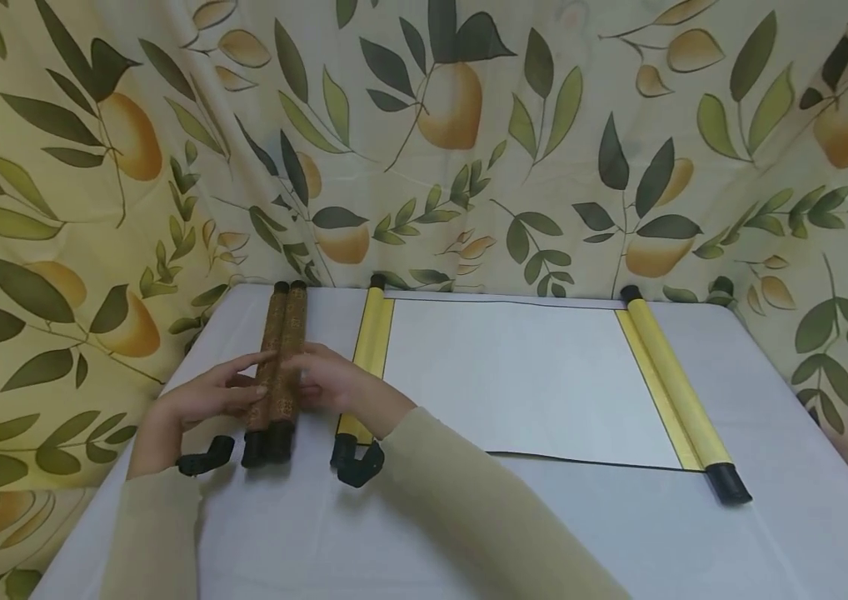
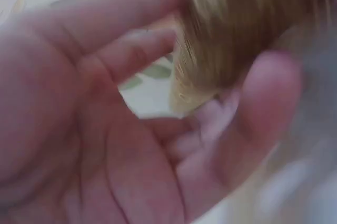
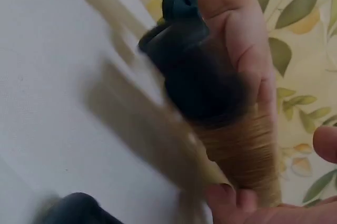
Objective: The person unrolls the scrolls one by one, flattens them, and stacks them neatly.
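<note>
A brown patterned scroll [image 1: 291, 325], rolled from both ends into two rods side by side with black end caps [image 1: 281, 442], is held between both hands at the left of the table. My left hand [image 1: 207, 396] grips its left rod, thumb on the near side and fingers reaching over it. From the right, my right hand [image 1: 345, 379] holds the other rod, with some fingertips hidden behind it. The left wrist view has the brown roll [image 2: 226, 23] between the left hand's fingers and thumb. In the right wrist view, a blurred black cap [image 3: 205, 81] hangs above its shadow.
Right of the hands lies an unrolled scroll with a blank white sheet [image 1: 506, 375] and yellow rods [image 1: 675, 375] at both sides. My right forearm [image 1: 484, 492] crosses its near left corner. A fruit-patterned curtain [image 1: 424, 208] stands behind the white table [image 1: 544, 542].
</note>
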`<control>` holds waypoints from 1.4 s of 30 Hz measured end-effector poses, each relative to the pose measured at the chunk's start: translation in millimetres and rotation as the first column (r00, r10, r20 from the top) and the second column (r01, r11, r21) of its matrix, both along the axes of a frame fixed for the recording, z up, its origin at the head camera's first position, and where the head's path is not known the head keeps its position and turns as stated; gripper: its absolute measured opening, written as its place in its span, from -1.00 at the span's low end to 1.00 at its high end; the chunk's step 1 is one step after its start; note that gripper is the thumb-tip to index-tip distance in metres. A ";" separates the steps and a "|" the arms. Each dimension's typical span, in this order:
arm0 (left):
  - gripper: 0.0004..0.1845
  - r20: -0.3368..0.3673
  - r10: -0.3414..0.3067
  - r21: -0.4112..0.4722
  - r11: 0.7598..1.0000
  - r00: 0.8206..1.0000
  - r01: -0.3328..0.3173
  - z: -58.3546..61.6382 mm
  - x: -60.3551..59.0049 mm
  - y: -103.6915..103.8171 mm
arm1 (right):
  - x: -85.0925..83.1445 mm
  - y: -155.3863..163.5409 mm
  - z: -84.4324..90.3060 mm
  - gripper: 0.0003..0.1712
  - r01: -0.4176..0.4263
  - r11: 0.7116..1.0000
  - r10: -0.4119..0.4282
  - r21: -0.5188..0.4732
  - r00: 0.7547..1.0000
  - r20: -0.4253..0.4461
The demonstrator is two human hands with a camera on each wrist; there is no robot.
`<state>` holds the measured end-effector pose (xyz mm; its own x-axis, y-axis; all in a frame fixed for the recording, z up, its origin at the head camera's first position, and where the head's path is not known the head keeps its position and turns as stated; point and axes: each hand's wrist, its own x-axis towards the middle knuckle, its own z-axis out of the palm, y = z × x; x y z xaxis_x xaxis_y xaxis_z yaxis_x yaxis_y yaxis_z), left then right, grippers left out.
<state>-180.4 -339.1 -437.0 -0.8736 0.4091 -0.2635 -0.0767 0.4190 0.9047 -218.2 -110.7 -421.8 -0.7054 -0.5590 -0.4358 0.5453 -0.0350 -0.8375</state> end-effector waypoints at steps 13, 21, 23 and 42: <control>-0.32 -0.132 0.176 0.139 0.978 0.976 -0.158 32.2 -12.3 74.6 | -25.7 64.9 18.6 -0.02 -0.145 0.989 0.147 0.034 0.925 -0.349; -0.52 -0.257 0.180 0.276 0.955 0.949 -0.107 57.2 -8.2 139.4 | -17.9 128.9 38.2 -0.27 -0.052 0.996 0.085 0.075 0.823 -0.562; -0.52 -0.247 0.150 0.306 0.949 0.957 -0.070 60.9 -7.8 158.5 | -13.5 149.1 37.7 -0.31 -0.022 0.996 0.068 0.085 0.804 -0.591; -0.55 -0.279 -0.053 0.342 0.928 0.959 0.150 65.5 -19.7 281.9 | 25.2 275.1 30.4 -0.20 0.124 0.991 -0.066 0.046 0.763 -0.643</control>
<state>-200.1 -57.3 -371.6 -0.8395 0.5231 0.1471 0.2072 0.0579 0.9766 -193.0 164.4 -391.5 -0.8842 -0.4573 0.0953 -0.1201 0.0254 -0.9924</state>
